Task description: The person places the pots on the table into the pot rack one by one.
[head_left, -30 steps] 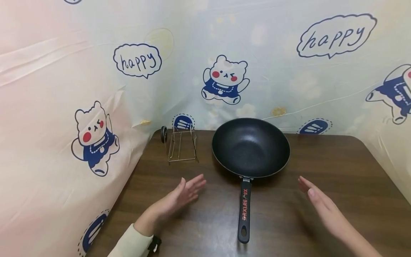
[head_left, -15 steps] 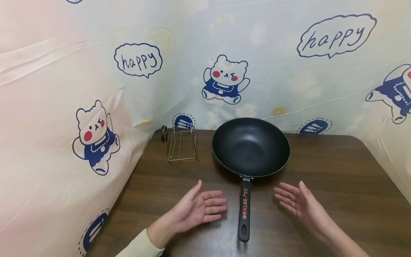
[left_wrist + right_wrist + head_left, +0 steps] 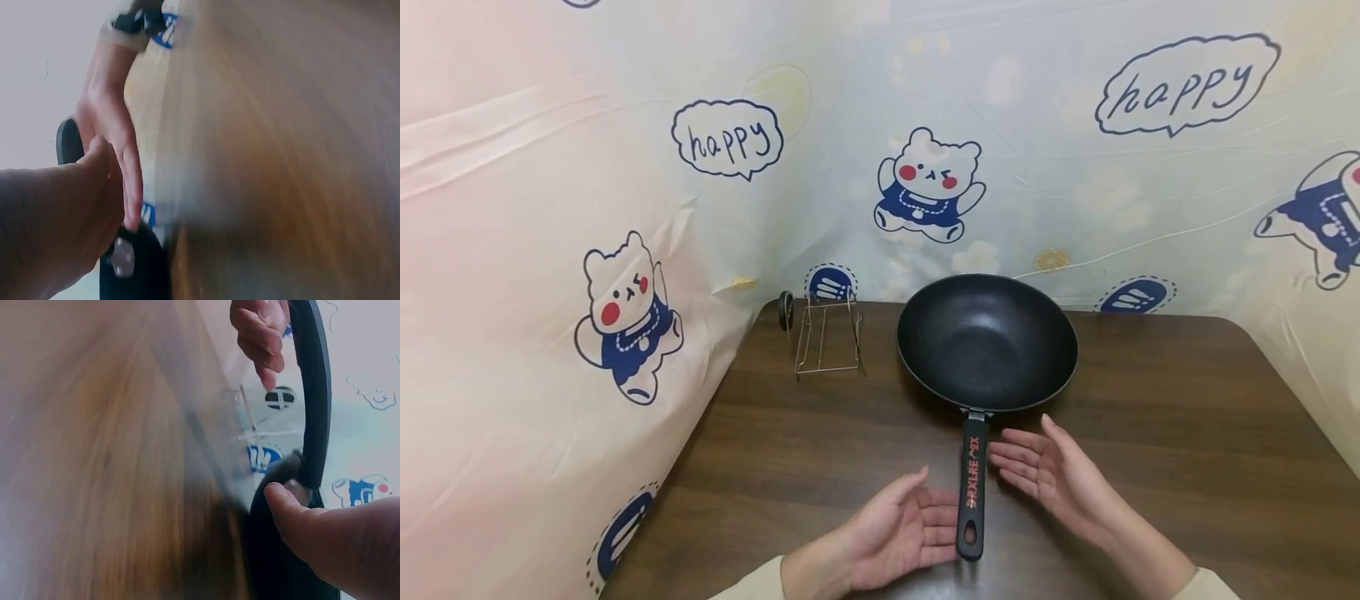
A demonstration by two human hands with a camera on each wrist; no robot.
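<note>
A black wok (image 3: 988,342) sits on the brown wooden table, its long black handle (image 3: 972,492) with red lettering toward me. My left hand (image 3: 898,533) is left of the handle's lower end, fingers extended and their tips at or partly behind its edge; whether they touch cannot be told. To the right of the handle's upper part is my right hand (image 3: 1063,483), palm turned inward and fingers straight, a small gap from it. In the right wrist view the handle (image 3: 315,394) rises between my right thumb (image 3: 281,500) and the other hand (image 3: 259,334).
A thin wire rack (image 3: 827,370) stands at the table's back left, with a round black disc (image 3: 786,310) beside it. Printed cloth (image 3: 1037,183) with bears and "happy" bubbles hangs behind and at the sides. Both wrist views show the table (image 3: 287,137) blurred.
Both hands have come inward from either side toward the handle; the left also moved down toward its end. Their palms have turned more into view. The wok has stayed in place.
</note>
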